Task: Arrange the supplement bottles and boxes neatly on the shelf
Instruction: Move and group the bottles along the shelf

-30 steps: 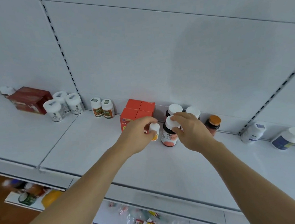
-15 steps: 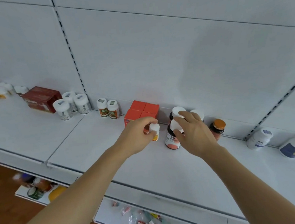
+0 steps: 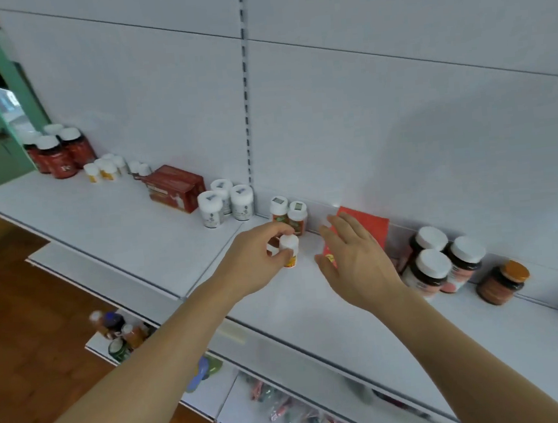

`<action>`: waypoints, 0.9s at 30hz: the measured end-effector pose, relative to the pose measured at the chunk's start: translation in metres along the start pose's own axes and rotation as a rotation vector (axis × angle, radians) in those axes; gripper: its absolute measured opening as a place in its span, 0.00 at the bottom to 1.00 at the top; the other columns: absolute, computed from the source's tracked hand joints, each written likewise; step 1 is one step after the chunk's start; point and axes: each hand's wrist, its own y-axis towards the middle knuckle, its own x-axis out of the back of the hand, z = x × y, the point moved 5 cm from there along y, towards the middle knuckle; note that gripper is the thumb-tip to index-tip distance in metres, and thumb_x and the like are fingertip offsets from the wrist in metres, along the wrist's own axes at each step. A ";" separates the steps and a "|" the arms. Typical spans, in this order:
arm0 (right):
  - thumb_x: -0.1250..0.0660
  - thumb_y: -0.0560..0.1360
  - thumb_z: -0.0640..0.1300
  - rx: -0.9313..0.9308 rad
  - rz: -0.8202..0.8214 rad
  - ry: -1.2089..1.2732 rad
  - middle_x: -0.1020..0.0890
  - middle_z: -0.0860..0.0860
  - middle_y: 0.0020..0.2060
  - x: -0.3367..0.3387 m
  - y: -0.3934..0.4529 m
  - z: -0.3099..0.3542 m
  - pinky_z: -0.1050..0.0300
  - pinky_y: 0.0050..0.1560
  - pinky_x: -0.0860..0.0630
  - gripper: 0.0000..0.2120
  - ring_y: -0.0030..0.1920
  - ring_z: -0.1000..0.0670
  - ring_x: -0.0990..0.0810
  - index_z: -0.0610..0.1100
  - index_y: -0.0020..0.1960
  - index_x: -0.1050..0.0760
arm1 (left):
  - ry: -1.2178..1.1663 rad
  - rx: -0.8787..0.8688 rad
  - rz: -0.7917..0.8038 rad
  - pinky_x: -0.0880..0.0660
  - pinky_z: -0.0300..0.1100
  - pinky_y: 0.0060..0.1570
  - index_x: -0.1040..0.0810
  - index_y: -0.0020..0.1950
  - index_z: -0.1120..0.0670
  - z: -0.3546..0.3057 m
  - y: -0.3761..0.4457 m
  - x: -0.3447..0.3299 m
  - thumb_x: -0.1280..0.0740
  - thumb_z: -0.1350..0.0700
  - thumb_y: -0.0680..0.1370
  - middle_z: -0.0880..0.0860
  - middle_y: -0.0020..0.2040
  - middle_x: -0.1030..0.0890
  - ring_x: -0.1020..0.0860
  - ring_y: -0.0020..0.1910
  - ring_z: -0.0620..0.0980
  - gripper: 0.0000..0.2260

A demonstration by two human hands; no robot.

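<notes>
While the left hand (image 3: pixel 258 259) pinches a small white-capped bottle (image 3: pixel 289 251) on the shelf (image 3: pixel 311 295), the right hand (image 3: pixel 355 265) hovers with fingers spread loose before the red boxes (image 3: pixel 369 229).

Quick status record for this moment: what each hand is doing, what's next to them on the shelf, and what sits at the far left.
left hand: grips a small white-capped bottle, low over the shelf
right hand: open, fingers straight, in front of the orange-red boxes
behind left hand: two white-capped bottles with orange labels
right of boxes: three dark white-capped bottles, then an orange-capped bottle
far left: dark red bottles
</notes>
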 end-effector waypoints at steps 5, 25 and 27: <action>0.36 0.78 0.52 0.017 -0.004 0.001 0.31 0.40 0.71 -0.023 0.040 0.083 0.38 0.70 0.34 0.27 0.74 0.37 0.37 0.40 0.72 0.33 | 0.006 0.018 -0.013 0.22 0.45 0.53 0.22 0.58 0.43 0.055 -0.009 0.076 0.28 0.54 0.75 0.41 0.51 0.19 0.21 0.51 0.41 0.13; 0.38 0.78 0.54 0.160 0.047 0.121 0.33 0.41 0.73 -0.149 0.253 0.305 0.39 0.70 0.34 0.28 0.75 0.38 0.39 0.41 0.74 0.34 | 0.175 0.127 -0.151 0.25 0.31 0.47 0.23 0.60 0.45 0.261 0.030 0.314 0.30 0.55 0.76 0.39 0.52 0.22 0.24 0.49 0.36 0.14; 0.37 0.78 0.53 0.162 0.041 0.143 0.33 0.39 0.72 -0.162 0.281 0.318 0.38 0.70 0.34 0.28 0.75 0.37 0.39 0.40 0.73 0.34 | 0.217 0.145 -0.142 0.25 0.32 0.48 0.23 0.61 0.45 0.279 0.048 0.334 0.30 0.55 0.76 0.40 0.53 0.22 0.24 0.49 0.37 0.15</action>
